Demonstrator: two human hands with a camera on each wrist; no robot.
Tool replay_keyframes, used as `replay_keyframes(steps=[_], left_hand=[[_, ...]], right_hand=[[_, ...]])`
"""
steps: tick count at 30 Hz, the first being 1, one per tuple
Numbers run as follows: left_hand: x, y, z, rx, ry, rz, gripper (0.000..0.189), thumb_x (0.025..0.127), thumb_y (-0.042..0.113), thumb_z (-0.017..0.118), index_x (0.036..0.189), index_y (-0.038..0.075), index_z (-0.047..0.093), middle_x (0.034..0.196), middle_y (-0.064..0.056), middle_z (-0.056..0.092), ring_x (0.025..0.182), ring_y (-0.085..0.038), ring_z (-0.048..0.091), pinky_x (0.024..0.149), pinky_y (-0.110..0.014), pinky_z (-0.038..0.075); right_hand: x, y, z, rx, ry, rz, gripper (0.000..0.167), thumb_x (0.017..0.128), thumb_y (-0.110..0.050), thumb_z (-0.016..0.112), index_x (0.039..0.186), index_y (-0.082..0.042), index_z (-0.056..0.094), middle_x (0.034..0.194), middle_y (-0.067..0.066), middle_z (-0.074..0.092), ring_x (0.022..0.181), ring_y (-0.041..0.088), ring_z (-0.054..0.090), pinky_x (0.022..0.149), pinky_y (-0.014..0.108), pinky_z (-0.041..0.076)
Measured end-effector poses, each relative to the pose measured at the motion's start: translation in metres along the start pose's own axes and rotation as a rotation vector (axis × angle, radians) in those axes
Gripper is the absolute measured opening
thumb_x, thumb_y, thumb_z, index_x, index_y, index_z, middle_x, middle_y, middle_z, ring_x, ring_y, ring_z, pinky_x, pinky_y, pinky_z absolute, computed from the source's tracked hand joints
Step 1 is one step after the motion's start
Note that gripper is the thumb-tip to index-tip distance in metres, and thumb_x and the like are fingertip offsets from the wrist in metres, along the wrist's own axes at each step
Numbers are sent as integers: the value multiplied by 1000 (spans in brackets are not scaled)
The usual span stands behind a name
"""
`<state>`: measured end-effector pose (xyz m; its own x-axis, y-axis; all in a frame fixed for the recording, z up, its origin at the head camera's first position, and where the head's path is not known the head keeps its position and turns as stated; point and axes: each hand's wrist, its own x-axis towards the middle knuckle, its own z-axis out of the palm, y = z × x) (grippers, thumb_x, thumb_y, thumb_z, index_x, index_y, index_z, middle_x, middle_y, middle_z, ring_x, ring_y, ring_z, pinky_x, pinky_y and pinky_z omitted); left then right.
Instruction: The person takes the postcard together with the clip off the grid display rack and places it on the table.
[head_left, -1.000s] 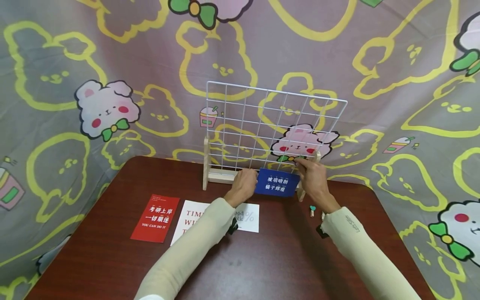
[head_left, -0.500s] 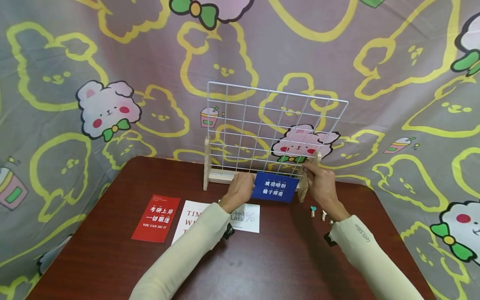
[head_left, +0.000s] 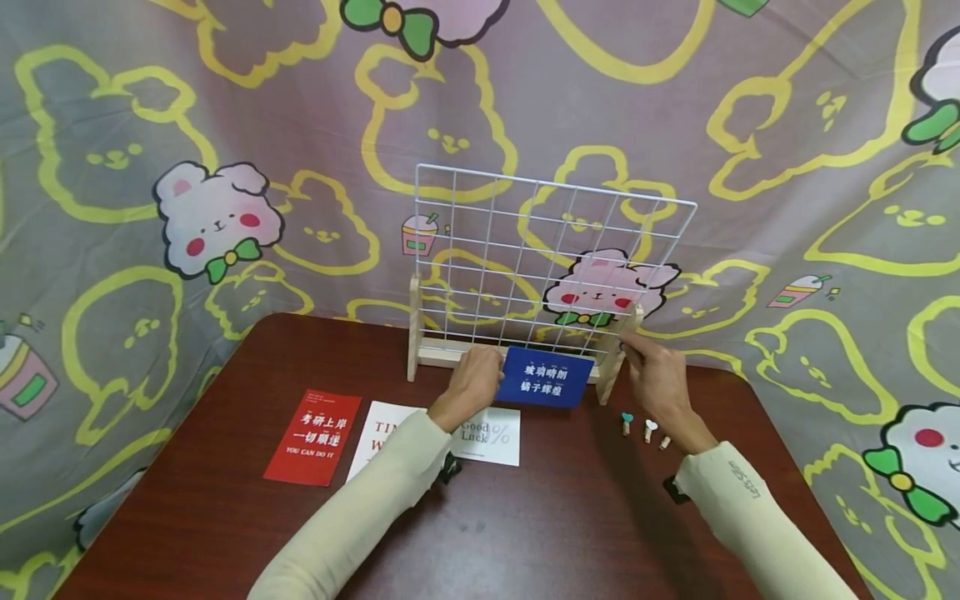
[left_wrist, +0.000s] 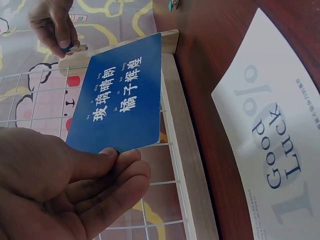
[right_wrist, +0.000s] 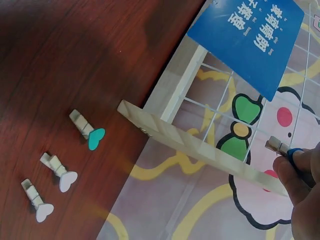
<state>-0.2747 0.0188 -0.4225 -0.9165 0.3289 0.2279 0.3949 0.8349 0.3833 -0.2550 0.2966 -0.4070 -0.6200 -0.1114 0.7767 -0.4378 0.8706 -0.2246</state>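
My left hand (head_left: 474, 383) pinches the edge of a blue card (head_left: 543, 377) with white lettering, thumb against fingers, as the left wrist view shows. The card (left_wrist: 120, 100) is held in front of the lower part of a white wire grid (head_left: 525, 250). To the right of the card, apart from it, my right hand (head_left: 660, 379) pinches a small wooden clothespin (right_wrist: 276, 145) with a blue end. That hand is beside the grid stand's right wooden post (head_left: 611, 375).
Three clothespins with heart tops lie on the table near the right hand, one a teal-heart clothespin (right_wrist: 86, 127). A red card (head_left: 315, 437), a white lettered card (head_left: 375, 433) and a Good Luck card (head_left: 495, 437) lie at left. A patterned curtain (head_left: 300, 125) hangs behind.
My right hand has drawn back to the right, away from the blue card. The left hand has moved the card slightly left and down.
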Motion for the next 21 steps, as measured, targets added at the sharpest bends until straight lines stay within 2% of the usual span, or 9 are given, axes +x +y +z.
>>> replay_keyframes(steps=[8, 13, 21], left_hand=[[-6, -4, 0, -36, 4, -6, 27, 87, 9, 70, 61, 12, 62, 67, -3, 65, 67, -23, 65, 62, -37, 53], [-10, -6, 0, -40, 3, -11, 26, 88, 10, 69, 63, 12, 62, 65, -2, 64, 66, -23, 64, 62, -37, 53], [-16, -10, 0, -74, -22, -15, 38, 89, 10, 68, 55, 15, 51, 56, 2, 55, 58, -17, 55, 55, -32, 46]], right_hand=[[-7, 5, -5, -35, -4, 10, 17, 81, 7, 71, 95, 0, 76, 77, 19, 73, 56, 33, 66, 54, 52, 50], [-11, 8, -8, -42, 4, 10, 17, 78, 7, 73, 92, -1, 77, 76, 18, 73, 60, 36, 68, 57, 54, 49], [-17, 12, -13, -59, -8, 2, 15, 79, 8, 72, 91, 0, 77, 77, 18, 74, 59, 35, 68, 56, 53, 49]])
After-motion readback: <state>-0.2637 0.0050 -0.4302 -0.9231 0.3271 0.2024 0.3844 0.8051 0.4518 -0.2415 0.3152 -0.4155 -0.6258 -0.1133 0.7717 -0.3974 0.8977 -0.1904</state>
